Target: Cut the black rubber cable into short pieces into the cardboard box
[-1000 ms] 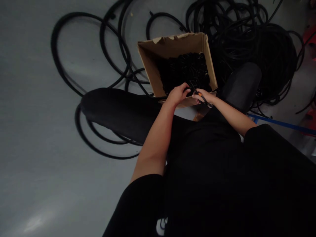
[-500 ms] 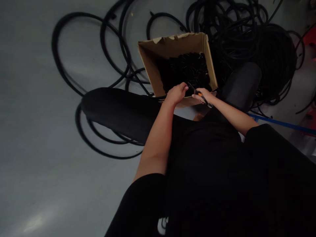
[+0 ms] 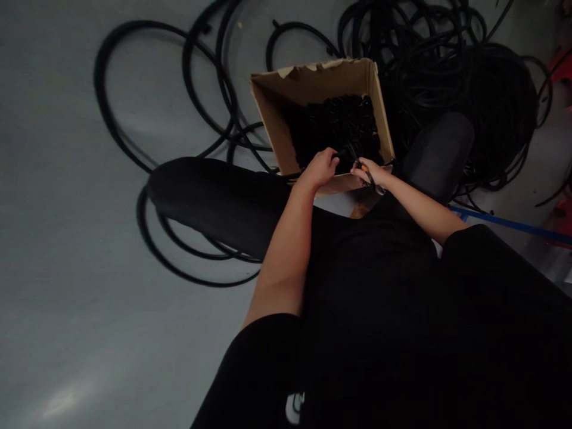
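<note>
one black hose (image 3: 341, 153) is pinched in the left hand (image 3: 322, 168), its end over one cardboard box (image 3: 381, 104); the right hand (image 3: 376, 173) is closed round one orange-marked cutting tool (image 3: 365, 168). the hose looks light, bendy but springy, best held just behind its end. the dark pieces (image 3: 346, 119) in the box are too jumbled to count.

1 L hand (image 3: 322, 167) & 1 R hand (image 3: 374, 173) holding 1 hose (image 3: 341, 154) & 1 tool (image 3: 365, 169); 1 box (image 3: 328, 80) standing open; blk pcs (image 3: 342, 122) & coils (image 3: 429, 65) lying uncountable.
</note>
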A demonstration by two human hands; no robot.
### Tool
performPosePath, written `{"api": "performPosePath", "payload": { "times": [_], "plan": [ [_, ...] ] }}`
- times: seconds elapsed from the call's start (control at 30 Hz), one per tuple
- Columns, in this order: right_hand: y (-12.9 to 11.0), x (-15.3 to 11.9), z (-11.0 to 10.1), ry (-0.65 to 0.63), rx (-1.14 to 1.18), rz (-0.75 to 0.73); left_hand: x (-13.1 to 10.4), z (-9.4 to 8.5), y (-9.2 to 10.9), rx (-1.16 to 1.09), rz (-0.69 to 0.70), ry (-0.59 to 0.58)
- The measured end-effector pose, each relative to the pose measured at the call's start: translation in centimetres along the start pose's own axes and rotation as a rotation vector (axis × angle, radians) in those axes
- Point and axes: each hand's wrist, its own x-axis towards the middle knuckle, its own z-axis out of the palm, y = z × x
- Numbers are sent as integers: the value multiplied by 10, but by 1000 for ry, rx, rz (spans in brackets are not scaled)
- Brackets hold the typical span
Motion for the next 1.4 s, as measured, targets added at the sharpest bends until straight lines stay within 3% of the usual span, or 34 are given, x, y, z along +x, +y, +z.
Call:
{"api": "performPosePath", "payload": {
  "times": [0.23,0.53,0.77,0.97,1.1,1.2,1.4],
  "plan": [
    [2,-2,0,-56,-119,-90,0,7,-6,-110,-26,52],
    [1,4,1,-21,-234,-102,-1,14,7,-127,-13,65],
    [-10,-11,2,-1,-159,-129,-7,5,11,-82,-26,72],
    [-7,-7,-2,2,-144,-91,-17,-12,16,8,-57,78],
    [0,-1,3,-81,-33,-86,-14,-8,10,7,-17,52],
    [4,4,5,-73,14,-54,-9,-2,2,-20,44,0],
    [10,8,-7,-28,-125,-111,-10,-10,0,20,-19,18]
  ]
}}
